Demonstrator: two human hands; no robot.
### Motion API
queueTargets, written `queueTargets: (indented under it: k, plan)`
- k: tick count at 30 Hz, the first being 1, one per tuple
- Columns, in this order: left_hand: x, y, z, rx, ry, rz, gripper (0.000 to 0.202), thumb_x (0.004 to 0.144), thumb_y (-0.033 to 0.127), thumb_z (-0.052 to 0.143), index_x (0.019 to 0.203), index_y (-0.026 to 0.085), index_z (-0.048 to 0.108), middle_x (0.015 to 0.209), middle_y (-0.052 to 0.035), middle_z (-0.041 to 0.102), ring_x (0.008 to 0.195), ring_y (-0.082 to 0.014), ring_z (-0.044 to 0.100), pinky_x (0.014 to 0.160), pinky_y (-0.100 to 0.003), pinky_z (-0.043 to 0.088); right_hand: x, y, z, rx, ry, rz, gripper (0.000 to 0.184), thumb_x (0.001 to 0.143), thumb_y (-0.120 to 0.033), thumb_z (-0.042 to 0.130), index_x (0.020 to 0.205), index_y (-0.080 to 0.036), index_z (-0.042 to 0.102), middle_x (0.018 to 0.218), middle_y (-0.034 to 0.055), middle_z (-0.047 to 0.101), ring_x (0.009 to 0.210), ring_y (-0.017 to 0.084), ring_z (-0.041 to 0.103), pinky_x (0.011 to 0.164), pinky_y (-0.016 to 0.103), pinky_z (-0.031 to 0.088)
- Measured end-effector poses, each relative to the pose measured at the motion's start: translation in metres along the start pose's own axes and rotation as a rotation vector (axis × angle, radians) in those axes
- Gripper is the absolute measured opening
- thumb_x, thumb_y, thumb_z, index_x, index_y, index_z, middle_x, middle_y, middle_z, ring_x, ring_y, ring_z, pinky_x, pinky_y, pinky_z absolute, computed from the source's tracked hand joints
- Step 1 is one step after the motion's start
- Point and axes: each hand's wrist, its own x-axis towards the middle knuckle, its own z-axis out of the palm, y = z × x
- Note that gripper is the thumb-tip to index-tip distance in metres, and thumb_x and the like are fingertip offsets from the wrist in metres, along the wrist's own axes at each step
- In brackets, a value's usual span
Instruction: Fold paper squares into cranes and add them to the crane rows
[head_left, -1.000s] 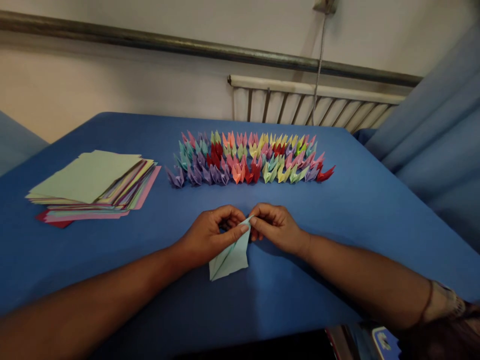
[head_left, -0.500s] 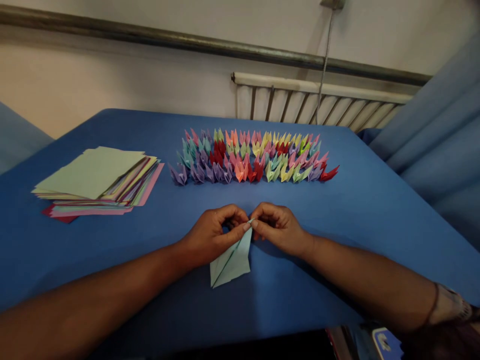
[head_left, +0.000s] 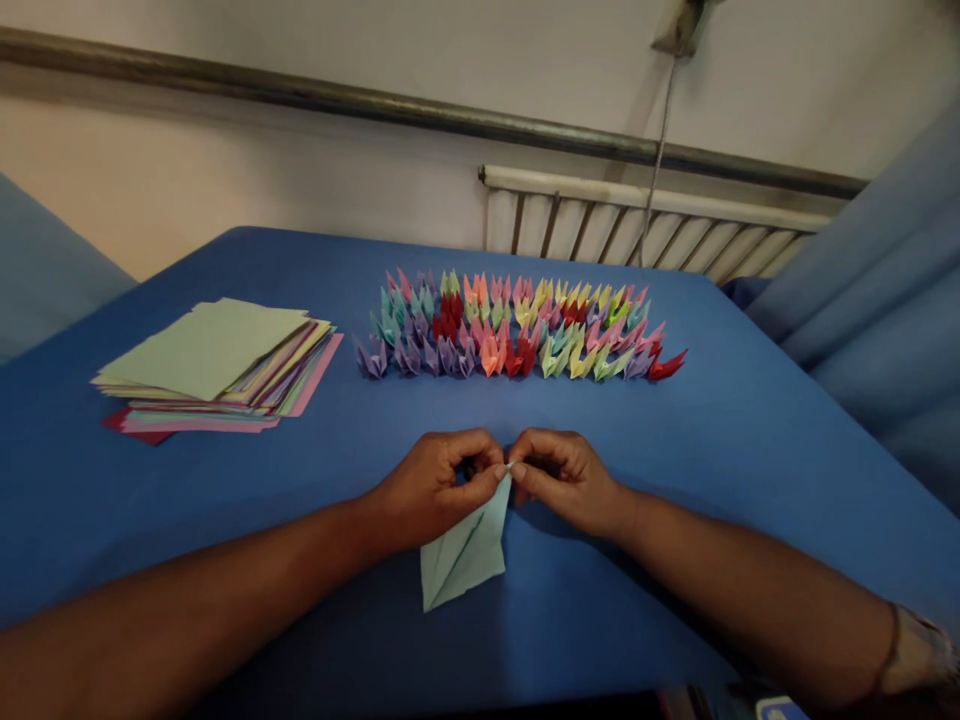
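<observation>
Over blue surface, right of stack and in front of figures, gripping green paper near top with closed fingers of left hand and right hand. Seemingly folding its tip; calling next for firm, even crease.

A dark pipe crosses the pale wall above a radiator, blue curtain at right.

From the head, one camera looks forward and down, quite near to the hands, with wall at top.
</observation>
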Motion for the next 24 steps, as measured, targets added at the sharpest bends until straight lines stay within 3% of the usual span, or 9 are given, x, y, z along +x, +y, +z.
queueTargets:
  k: [9, 15, 24]
  plan:
    - [-0.0003, 0.0018, 0.0018, 0.010, 0.035, 0.019, 0.015, 0.086, 0.028, 0.056, 0.081, 0.016, 0.062, 0.070, 0.0022, 0.060, 0.065, -0.0113, 0.054, 0.062, -0.023, 0.043, -0.0002, -0.0036, -0.0018, -0.059, -0.044, -0.014, 0.023, 0.092, -0.029, 0.053, 0.074, -0.017, 0.059, 0.062, -0.0003, 0.063, 0.057, 0.010, 0.057, 0.057, 0.022, 0.045]
    - [-0.0001, 0.0021, 0.0027, -0.018, 0.032, 0.022, 0.012, 0.082, 0.021, 0.055, 0.073, 0.016, 0.061, 0.066, 0.0033, 0.057, 0.062, -0.0100, 0.051, 0.060, -0.022, 0.041, -0.0028, -0.0020, -0.0013, -0.072, -0.075, -0.012, 0.018, 0.091, -0.026, 0.054, 0.075, -0.017, 0.058, 0.062, -0.0003, 0.062, 0.055, 0.010, 0.055, 0.055, 0.022, 0.042]
    - [0.0026, 0.0025, 0.0024, -0.149, 0.029, -0.061, 0.015, 0.080, 0.025, 0.056, 0.069, 0.016, 0.060, 0.063, 0.0037, 0.055, 0.060, -0.0097, 0.049, 0.059, -0.022, 0.040, -0.0019, -0.0016, -0.0001, -0.064, -0.056, -0.067, 0.015, 0.087, -0.023, 0.057, 0.074, -0.017, 0.058, 0.063, -0.0022, 0.058, 0.053, 0.008, 0.048, 0.053, 0.021, 0.038]
